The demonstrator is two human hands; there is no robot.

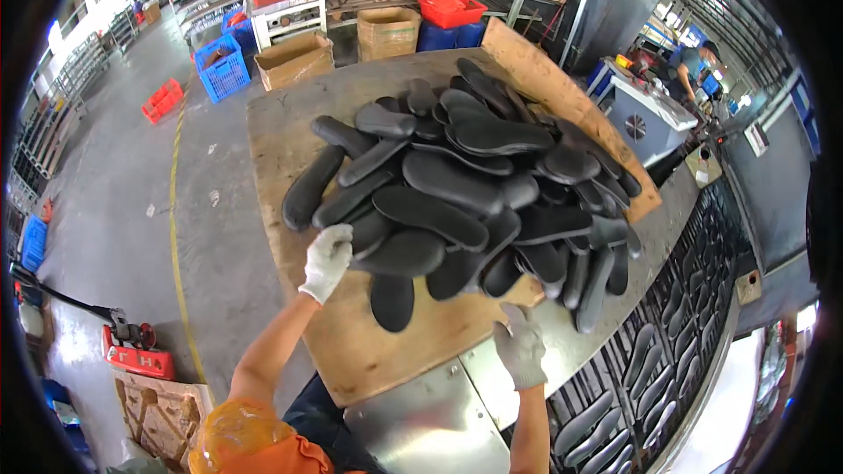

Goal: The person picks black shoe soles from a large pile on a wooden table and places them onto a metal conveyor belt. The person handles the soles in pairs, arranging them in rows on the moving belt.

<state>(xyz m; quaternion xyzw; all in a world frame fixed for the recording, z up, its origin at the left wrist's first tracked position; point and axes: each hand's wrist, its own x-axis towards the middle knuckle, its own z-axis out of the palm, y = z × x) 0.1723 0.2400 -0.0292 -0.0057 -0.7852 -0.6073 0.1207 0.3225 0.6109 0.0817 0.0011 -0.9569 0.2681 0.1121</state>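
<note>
Head view: the left hand (pixel 327 262) curls at the heap (pixel 452 175), whether gripping I can't tell; the right hand (pixel 520 349) hangs loosely open, nothing visible in it. Just right of the left hand, a black insole (pixel 406 253), looking light and bendy, best pinched by its edge, long axis roughly sideways, rounded end pointing away from that hand

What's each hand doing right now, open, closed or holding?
Left hand: curled at the near-left side of the black insoles; whether it grips one cannot be told.
Right hand: loosely open, nothing visible in it.
</note>
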